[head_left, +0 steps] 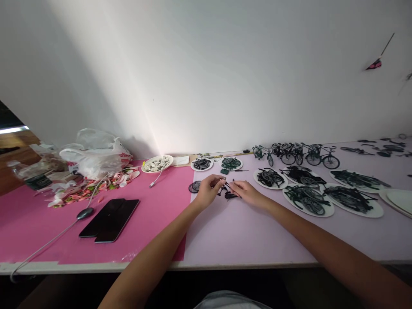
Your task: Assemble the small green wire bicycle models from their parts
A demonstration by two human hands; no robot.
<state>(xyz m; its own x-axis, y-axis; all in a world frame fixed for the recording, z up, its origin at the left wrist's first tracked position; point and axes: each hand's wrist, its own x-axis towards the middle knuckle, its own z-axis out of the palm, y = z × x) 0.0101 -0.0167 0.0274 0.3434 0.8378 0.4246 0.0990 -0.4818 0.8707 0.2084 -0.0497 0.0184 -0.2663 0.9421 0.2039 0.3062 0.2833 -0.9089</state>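
Above the pale lilac part of the table, my left hand (207, 191) and my right hand (247, 193) are close together, fingers pinched. Between them they hold a small black toy bicycle part (227, 185), perhaps a frame; the fingertips cover much of it. Just under the right fingers is another dark piece (230, 195), and I cannot tell whether it is joined to the held part. Toy bicycle wheels (195, 186) lie beside the left hand. Behind the hands, one plate (210, 166) carries grey-black pieces and another plate (240, 163) carries dark green pieces.
Several assembled toy bicycles (322, 159) stand along the wall at right, behind plates (331, 211) of bicycle parts. Leftward on the pink sheet (154, 227) are a dark tablet or phone (111, 219), a cable (53, 238), plastic bags (96, 156) and a plate of white pieces (147, 171).
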